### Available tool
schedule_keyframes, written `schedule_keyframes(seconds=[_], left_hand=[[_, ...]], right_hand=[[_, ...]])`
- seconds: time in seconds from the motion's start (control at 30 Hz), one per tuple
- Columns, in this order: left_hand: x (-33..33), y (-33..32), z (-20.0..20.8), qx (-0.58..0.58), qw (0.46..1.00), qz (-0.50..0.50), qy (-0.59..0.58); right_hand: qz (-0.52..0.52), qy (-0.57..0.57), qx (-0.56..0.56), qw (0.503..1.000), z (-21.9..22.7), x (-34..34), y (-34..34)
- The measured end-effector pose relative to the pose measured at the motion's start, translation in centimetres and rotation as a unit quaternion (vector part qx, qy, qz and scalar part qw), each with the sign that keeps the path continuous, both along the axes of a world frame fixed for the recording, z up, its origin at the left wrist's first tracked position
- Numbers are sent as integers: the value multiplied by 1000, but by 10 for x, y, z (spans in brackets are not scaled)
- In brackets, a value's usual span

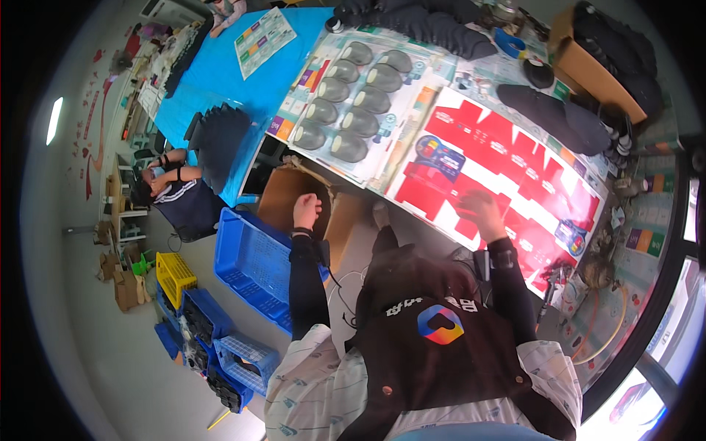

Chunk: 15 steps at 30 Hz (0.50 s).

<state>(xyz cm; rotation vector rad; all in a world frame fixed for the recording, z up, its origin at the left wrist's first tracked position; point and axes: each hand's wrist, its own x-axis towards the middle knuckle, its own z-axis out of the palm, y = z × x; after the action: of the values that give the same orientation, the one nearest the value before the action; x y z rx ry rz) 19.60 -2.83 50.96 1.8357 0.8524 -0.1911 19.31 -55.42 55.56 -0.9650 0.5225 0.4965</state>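
My left hand (307, 211) is raised near the front edge of the table, above an open cardboard box (285, 197). Its fingers are curled in, and nothing shows in them. My right hand (479, 209), a little blurred, is over a red and white printed sheet (471, 128), fingers stretched out and holding nothing. Whether it touches the sheet I cannot tell. Left of that sheet, several grey, rounded, cup-like pieces (359, 123) lie in two rows on another printed sheet (300, 117).
A blue crate (254, 268) stands left of my left arm, with a yellow crate (175, 278) beyond. Black stacked pieces (419, 22) line the table's far side. A cardboard box (599, 70) sits far right. Another person (180, 187) is at the blue-covered table (213, 62).
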Motion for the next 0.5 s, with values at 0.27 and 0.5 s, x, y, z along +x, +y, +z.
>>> schedule_keyframes(seconds=[0.27, 0.5], left_hand=[[176, 237, -54, 230, 956, -63, -173], [276, 174, -120, 285, 911, -277, -108]], right_hand=[[77, 9, 85, 993, -63, 119, 260], [154, -8, -410, 899, -164, 148, 268]])
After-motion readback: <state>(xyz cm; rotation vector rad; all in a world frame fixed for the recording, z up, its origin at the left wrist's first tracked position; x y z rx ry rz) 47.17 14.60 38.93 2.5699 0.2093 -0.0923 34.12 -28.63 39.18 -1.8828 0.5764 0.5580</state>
